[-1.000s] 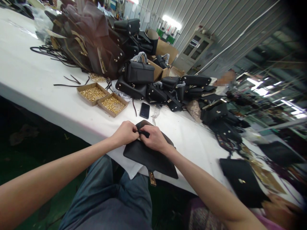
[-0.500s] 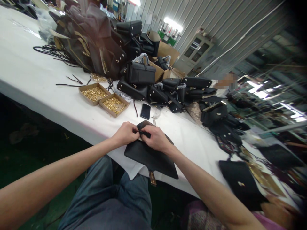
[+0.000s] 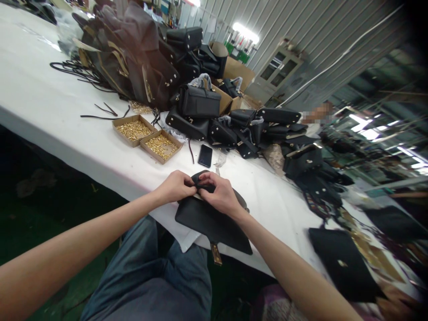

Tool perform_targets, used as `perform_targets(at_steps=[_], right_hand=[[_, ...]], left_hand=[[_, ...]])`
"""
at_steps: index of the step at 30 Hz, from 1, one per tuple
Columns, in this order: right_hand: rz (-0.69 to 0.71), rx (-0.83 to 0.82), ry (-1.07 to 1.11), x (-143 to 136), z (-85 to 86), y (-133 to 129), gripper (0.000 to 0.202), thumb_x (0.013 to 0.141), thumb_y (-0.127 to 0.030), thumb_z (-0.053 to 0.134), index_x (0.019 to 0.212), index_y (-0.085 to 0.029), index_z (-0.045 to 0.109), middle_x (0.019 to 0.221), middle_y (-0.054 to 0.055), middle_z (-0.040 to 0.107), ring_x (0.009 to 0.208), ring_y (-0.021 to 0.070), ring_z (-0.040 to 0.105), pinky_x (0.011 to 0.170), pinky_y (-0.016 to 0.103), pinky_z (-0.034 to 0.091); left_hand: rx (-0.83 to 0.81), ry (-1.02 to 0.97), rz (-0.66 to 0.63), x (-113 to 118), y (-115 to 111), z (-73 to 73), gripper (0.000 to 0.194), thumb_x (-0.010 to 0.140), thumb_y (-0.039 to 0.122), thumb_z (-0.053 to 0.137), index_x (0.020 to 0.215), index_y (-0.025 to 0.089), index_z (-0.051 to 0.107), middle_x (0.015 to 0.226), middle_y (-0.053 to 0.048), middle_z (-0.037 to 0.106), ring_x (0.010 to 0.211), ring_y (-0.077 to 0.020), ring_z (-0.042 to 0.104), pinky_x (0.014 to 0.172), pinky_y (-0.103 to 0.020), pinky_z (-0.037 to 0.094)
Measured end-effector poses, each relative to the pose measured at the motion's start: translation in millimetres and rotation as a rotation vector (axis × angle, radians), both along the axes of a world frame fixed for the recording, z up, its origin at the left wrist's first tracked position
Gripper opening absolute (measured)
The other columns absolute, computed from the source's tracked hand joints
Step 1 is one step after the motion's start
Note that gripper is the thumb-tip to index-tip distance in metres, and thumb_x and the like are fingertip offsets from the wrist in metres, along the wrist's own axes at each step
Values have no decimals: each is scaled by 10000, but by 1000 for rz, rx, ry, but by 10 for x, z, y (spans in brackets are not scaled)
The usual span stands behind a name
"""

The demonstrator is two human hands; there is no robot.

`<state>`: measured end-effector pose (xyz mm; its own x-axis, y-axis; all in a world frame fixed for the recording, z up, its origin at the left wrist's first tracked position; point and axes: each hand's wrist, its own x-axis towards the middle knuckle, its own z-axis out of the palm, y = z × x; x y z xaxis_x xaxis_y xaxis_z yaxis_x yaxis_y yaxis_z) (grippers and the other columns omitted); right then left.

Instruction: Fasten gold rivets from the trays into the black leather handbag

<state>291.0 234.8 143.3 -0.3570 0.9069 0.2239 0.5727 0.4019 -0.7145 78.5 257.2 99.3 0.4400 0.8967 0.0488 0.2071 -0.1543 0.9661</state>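
Corrugated grey metal wall panels (image 3: pixel 281 22) rise behind a long, white-covered counter (image 3: pixel 264 191), which carries a heap of black leather handbags (image 3: pixel 200 101). From my remote post I locate the flat black leather bag piece (image 3: pixel 214 220) at the counter's near edge; its narrow tab with a gold-coloured metal clasp (image 3: pixel 216 255) extends past that edge.

Grip, left hand (image 3: pixel 177 185): thumb and fingertips pressed together on the leather at the piece's far left part. Grip, right hand (image 3: pixel 219 192): thumb and fingers pinching the same material, just beside the left. (I cannot tell whether a small part sits between them; the fingers hide it.)

Caution, by my judgement: releasing both hands together could let the overhanging piece slide lapward. Uneven pull could crease the leather. Wide left-arm travel could spill the shallow brown cardboard trays of small gold-coloured fittings (image 3: pixel 173 155). Forward reach could knock the black rectangular phone (image 3: pixel 205 156).
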Motion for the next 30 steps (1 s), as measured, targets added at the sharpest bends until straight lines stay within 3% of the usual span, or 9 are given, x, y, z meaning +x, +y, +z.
perform_targets(at_steps=[5, 14, 20, 27, 30], right_hand=[[29, 5, 45, -18, -8, 25, 340, 811, -93, 703, 1130, -211, 686, 1059, 26, 778, 981, 210, 758, 923, 332, 583], [88, -132, 77, 90, 3, 116, 224, 871, -166, 747, 1088, -218, 739, 1063, 33, 777, 1009, 224, 725, 964, 365, 559], [170, -202, 73, 126, 58, 144, 187, 952, -253, 766, 1129, -245, 826, 1099, 38, 796, 1049, 237, 741, 982, 369, 558], [186, -299, 65, 142, 90, 204, 291, 929, -241, 766, 1212, -247, 832, 1182, 46, 811, 1101, 258, 757, 1037, 387, 570], [190, -243, 0, 129, 121, 191, 318, 922, -209, 743, 1229, -248, 814, 1206, 43, 804, 1132, 259, 749, 1074, 405, 560]], left_hand=[[-73, -26, -61, -73, -44, 61, 279, 822, 356, 687, 662, 132, 731, 583, 24, 496, 570, -111, 393, 525, -280, 224], [-94, -68, -25, -79, -147, 81, 330, 882, 438, 679, 747, 148, 758, 638, 14, 550, 630, -137, 477, 574, -275, 299], [-6, -69, 44, -49, -165, 48, 431, 919, 397, 600, 568, 179, 479, 577, 38, 310, 587, -110, 316, 550, -303, 184], [-27, -118, 154, 53, -118, -69, 370, 895, 363, 583, 589, 175, 495, 593, 34, 346, 605, -112, 346, 558, -288, 196], [-48, -144, 207, 107, -124, -118, 352, 892, 367, 583, 604, 168, 542, 599, 29, 406, 623, -120, 392, 568, -279, 219]])
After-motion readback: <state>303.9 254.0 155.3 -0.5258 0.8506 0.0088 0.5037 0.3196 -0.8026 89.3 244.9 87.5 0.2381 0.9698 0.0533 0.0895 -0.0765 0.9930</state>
